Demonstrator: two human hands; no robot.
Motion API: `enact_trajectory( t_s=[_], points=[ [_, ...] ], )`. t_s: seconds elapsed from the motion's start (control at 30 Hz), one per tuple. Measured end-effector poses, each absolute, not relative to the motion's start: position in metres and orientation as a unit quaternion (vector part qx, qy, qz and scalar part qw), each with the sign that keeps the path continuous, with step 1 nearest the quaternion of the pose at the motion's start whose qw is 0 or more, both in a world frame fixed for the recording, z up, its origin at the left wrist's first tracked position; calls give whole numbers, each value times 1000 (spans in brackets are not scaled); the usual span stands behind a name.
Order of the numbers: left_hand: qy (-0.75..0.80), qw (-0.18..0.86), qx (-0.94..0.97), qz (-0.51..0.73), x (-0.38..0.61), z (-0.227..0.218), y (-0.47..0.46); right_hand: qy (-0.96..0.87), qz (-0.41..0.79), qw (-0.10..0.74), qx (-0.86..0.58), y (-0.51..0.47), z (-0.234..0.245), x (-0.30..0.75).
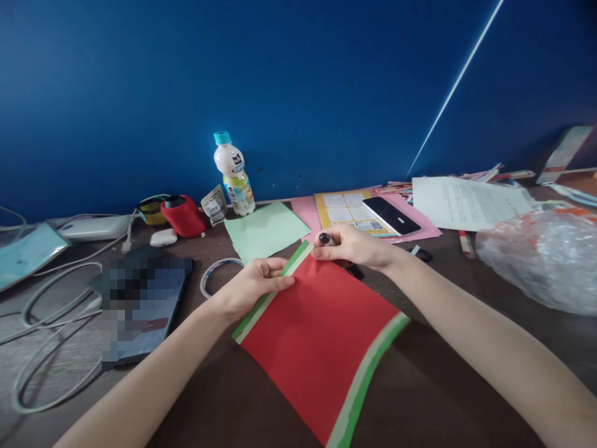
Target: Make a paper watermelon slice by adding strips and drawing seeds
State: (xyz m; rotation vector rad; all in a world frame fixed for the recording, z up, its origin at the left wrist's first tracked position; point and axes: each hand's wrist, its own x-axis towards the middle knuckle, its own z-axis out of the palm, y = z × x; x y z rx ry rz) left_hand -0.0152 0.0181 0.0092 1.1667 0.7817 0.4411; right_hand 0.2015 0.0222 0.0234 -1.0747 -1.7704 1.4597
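Note:
A red paper sheet (317, 330) with pale and dark green strips along two opposite edges is held up, tilted, over the dark table. My left hand (256, 283) pinches its green-striped far-left edge, thumb on top of the red side. At the sheet's far corner my right hand (349, 246) is closed, thumb and fingers gripping the paper. A small round black thing (324, 238) shows at the right hand's fingers; whether it is a ring or a held piece I cannot tell. Just beyond the hands lies a pale green paper sheet (265, 229).
A drink bottle (234, 174) stands against the blue wall. Rightward lie a phone (392, 216) on pink paper, a printed sheet (466, 204) and a crumpled clear plastic bag (545, 261). To the left are a tablet (153, 317), looping white cables (28, 361) and a red case (184, 216).

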Motion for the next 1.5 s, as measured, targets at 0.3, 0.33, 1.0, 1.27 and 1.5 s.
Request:
enact_trajectory(
  t_s=[0.3,0.33,1.0,1.27,1.5],
  points=[
    [333,753,525,215,-16,5,21,-633,577,320,-405,19,30,198],
    [331,753,526,216,-16,5,20,-630,579,320,-407,18,31,198],
    [416,690,569,165,-17,8,20,-672,469,356,-449,25,28,201],
    [455,495,738,60,-31,13,39,-685,335,331,-556,41,20,234],
    [489,335,805,34,-35,13,39,-638,232,442,-586,44,19,235]
  ],
)
